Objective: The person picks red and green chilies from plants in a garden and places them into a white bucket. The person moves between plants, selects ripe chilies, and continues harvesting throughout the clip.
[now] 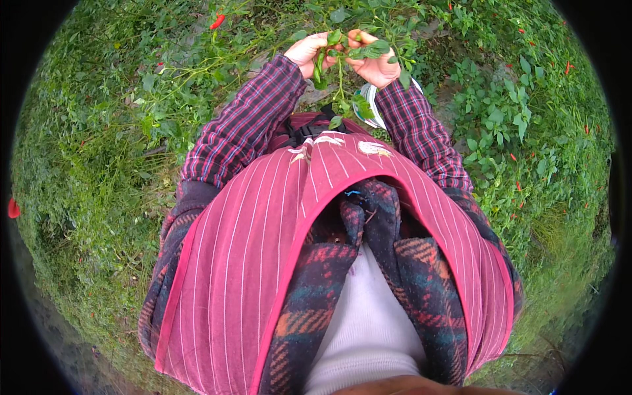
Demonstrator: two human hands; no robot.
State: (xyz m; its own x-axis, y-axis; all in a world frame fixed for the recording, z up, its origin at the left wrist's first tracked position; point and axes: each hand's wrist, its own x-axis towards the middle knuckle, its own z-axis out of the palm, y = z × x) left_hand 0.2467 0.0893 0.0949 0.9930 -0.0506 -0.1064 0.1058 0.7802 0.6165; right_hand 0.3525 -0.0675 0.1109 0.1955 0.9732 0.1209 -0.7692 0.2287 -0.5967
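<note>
My left hand (307,53) pinches a leafy chilli pepper branch (340,81) near its top. Green chilli peppers (318,69) hang along the branch, just beside my left fingers. Opposite it, my right hand (379,66) has its fingers curled around the same leafy growth, with leaves hiding part of the fingertips. Both hands are close together, in front of my apron (256,217). Partly covered by my right forearm, a pale round container (373,106) with green on it sits low among the plants.
Chilli plants (173,64) grow densely on both sides. A red chilli pepper (217,21) hangs at the upper left, and more red ones (568,67) dot the right. A black strap buckle (308,131) lies at my waist.
</note>
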